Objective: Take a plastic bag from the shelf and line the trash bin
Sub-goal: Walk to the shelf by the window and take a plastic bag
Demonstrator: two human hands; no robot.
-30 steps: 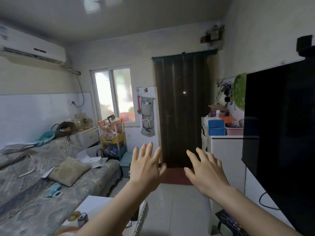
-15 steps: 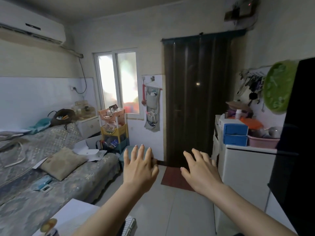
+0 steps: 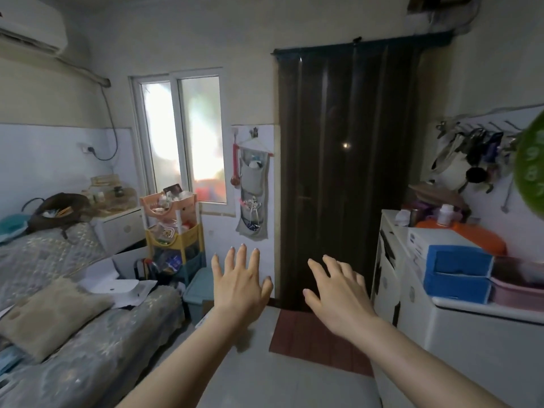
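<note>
My left hand and my right hand are both stretched out in front of me, palms down, fingers spread, holding nothing. A three-tier plastic shelf in pink, yellow and teal stands under the window, left of my left hand and farther away, its tiers crowded with small items. I cannot pick out a plastic bag on it. A teal lidded bin sits on the floor at the shelf's foot, just left of my left wrist.
A bed with a beige cushion runs along the left. A dark door with a red mat is straight ahead. White cabinets carrying blue boxes line the right. Tiled floor lies between.
The view has moved forward into the room and tilted down: shelf, door and cabinets look nearer, and the black screen at right has left the frame. Both hands stay spread and empty.
</note>
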